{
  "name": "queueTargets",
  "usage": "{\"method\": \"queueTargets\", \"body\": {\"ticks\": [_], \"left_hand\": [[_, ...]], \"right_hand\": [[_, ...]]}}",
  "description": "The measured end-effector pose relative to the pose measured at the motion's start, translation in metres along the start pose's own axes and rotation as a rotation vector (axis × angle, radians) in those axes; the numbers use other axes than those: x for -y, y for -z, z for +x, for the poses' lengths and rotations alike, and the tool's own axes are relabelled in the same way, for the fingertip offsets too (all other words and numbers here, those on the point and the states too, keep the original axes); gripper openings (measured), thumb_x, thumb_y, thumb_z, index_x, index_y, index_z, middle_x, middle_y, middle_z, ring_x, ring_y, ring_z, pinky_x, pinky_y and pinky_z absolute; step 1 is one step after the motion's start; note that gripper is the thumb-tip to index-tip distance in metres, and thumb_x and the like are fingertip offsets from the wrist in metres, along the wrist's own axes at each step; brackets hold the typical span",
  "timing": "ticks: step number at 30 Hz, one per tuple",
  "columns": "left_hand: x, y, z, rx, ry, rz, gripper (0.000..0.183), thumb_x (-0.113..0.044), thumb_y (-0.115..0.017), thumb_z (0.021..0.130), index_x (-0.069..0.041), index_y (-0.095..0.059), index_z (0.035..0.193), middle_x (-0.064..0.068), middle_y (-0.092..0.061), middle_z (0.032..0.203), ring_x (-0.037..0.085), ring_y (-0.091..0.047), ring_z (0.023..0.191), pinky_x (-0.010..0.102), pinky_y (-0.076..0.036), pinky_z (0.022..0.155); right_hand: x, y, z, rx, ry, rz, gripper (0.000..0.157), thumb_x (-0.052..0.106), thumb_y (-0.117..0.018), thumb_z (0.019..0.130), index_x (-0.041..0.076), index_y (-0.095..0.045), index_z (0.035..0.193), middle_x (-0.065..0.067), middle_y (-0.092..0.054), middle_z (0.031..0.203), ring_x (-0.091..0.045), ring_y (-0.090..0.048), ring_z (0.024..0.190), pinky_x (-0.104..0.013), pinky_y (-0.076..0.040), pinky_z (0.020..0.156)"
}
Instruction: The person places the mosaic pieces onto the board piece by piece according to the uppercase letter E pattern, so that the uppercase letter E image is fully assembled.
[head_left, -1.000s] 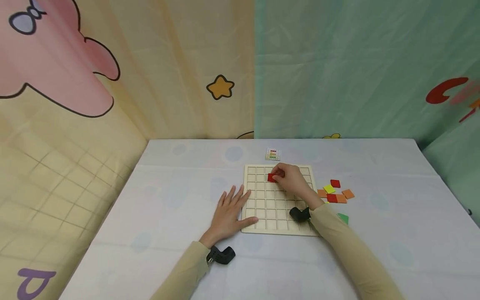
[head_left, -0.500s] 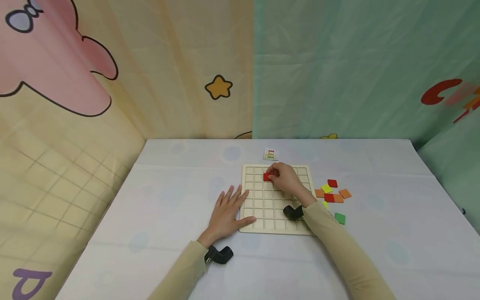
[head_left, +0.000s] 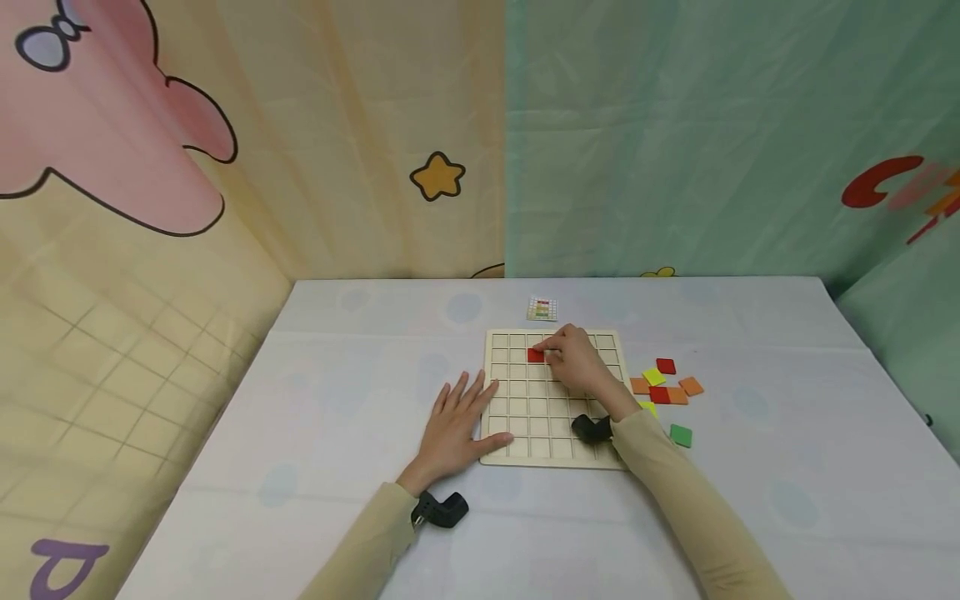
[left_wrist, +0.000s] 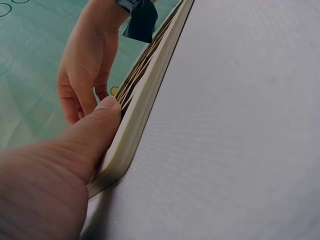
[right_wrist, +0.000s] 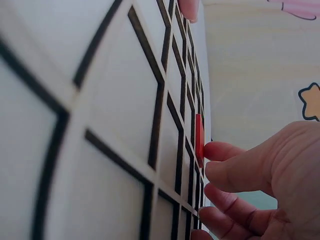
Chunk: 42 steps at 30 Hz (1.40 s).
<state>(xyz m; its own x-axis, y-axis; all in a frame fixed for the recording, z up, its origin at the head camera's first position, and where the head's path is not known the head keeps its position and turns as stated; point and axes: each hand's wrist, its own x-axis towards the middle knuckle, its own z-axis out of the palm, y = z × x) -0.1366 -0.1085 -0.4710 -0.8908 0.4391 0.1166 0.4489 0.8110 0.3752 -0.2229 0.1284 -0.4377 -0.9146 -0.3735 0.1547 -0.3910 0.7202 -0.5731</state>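
A pale wooden grid board [head_left: 517, 460] lies on the table. A square red tile [head_left: 536, 356] is in its second row from the far edge, and in the right wrist view the tile [right_wrist: 199, 140] stands slightly proud of the grid. My right hand [head_left: 579, 362] is over the board, its index fingertip on the tile's right edge and the thumb apart from the tile. My left hand [head_left: 453, 429] lies flat with fingers spread at the board's left edge. Its thumb [left_wrist: 97, 125] rests on the board's near corner area in the left wrist view.
Right of the board lie loose tiles: a red tile [head_left: 665, 366], a yellow tile [head_left: 654, 377], an orange tile [head_left: 691, 386], a green tile [head_left: 681, 436] and several others. A small printed pattern card [head_left: 542, 308] lies beyond the board. Curtains hang behind the table.
The right hand's pinch on the red tile has loosened; its index finger now extends onto the tile and the thumb has come away. The left hand stays at the board's edge.
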Motion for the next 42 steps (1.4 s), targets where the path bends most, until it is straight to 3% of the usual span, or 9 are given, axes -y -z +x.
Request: {"method": "queueTargets", "body": {"ticks": [9,16,24,33,42], "left_hand": [[0.002,-0.002,0.001,-0.006,-0.006,0.003,0.083,-0.061,-0.054,0.087,-0.015,-0.028,0.151,0.007,-0.016,0.156,0.027,-0.005,0.143,0.046,0.000,0.113],[0.001,-0.001,0.000,-0.009,-0.014,-0.012,0.084,-0.060,-0.055,0.087,-0.013,-0.027,0.151,0.007,-0.016,0.156,0.028,-0.005,0.143,0.046,0.000,0.113],[0.002,-0.003,0.001,-0.010,-0.015,0.002,0.083,-0.060,-0.054,0.087,-0.013,-0.027,0.151,0.008,-0.016,0.156,0.028,-0.004,0.143,0.046,0.000,0.113],[0.003,-0.003,-0.001,-0.020,-0.021,-0.005,0.083,-0.059,-0.055,0.087,-0.013,-0.028,0.151,0.008,-0.017,0.156,0.028,-0.005,0.143,0.047,-0.001,0.113],[0.002,-0.004,0.000,-0.022,-0.028,-0.001,0.083,-0.059,-0.055,0.087,-0.013,-0.028,0.151,0.008,-0.017,0.156,0.029,-0.006,0.143,0.046,-0.001,0.113]], "right_hand": [[-0.007,0.015,-0.015,0.064,0.106,0.029,0.034,-0.001,-0.052,0.092,-0.001,-0.060,0.125,-0.020,-0.056,0.112,-0.034,-0.049,0.099,-0.049,-0.041,0.085],[-0.031,0.054,-0.049,0.076,0.026,0.076,0.029,0.007,-0.059,0.094,-0.002,-0.062,0.121,-0.021,-0.055,0.120,-0.041,-0.045,0.116,-0.056,-0.039,0.094],[-0.063,0.091,-0.078,0.037,-0.166,-0.012,0.025,0.010,-0.065,0.090,-0.003,-0.066,0.110,-0.020,-0.059,0.108,-0.036,-0.050,0.096,-0.052,-0.044,0.083],[-0.087,0.098,-0.087,0.036,-0.306,-0.062,0.029,0.009,-0.066,0.087,-0.007,-0.063,0.111,-0.024,-0.055,0.105,-0.040,-0.047,0.094,-0.053,-0.045,0.081],[-0.095,0.095,-0.088,0.029,-0.333,-0.091,0.031,0.010,-0.065,0.087,-0.006,-0.064,0.113,-0.022,-0.053,0.099,-0.036,-0.047,0.088,-0.046,-0.046,0.073]]}}
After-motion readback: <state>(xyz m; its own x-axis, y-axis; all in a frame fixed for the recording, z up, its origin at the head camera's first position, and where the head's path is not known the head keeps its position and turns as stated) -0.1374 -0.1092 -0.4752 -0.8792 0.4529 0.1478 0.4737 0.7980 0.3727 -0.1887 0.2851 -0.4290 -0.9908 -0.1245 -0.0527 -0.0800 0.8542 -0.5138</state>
